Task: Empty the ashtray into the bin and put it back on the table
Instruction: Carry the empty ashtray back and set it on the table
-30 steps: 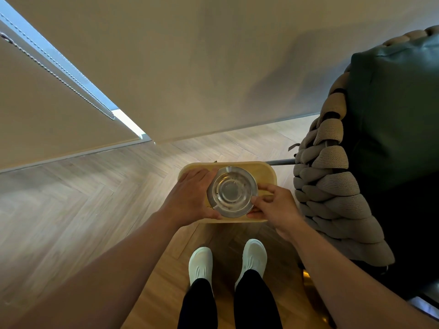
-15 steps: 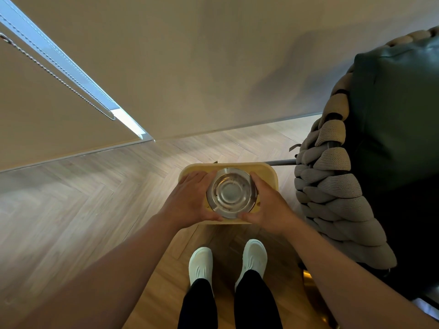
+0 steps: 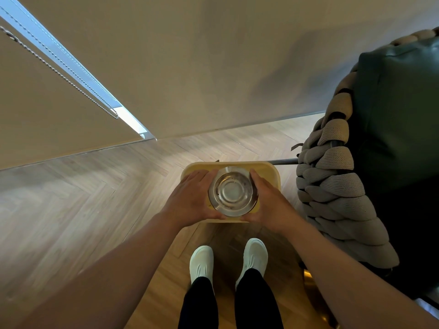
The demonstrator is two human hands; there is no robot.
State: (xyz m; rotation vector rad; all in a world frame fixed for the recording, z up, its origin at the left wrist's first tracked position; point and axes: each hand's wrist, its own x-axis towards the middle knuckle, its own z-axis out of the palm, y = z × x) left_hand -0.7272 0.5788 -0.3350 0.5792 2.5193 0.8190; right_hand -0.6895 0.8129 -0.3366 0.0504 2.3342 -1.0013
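Observation:
A round, shiny metal ashtray is over the small yellow table below me, its bowl facing up with dark specks inside. My left hand cups its left side and my right hand cups its right side, both gripping the rim. Whether the ashtray rests on the tabletop or is held just above it cannot be told. No bin is in view.
A woven beige armchair with a dark green cushion stands close on the right. A beige wall and a blind with a bead chain are ahead. My white shoes stand on the herringbone wood floor below the table.
My right hand moved from the table's front edge onto the ashtray's right side, so both hands now hold it. The ashtray stayed over the table.

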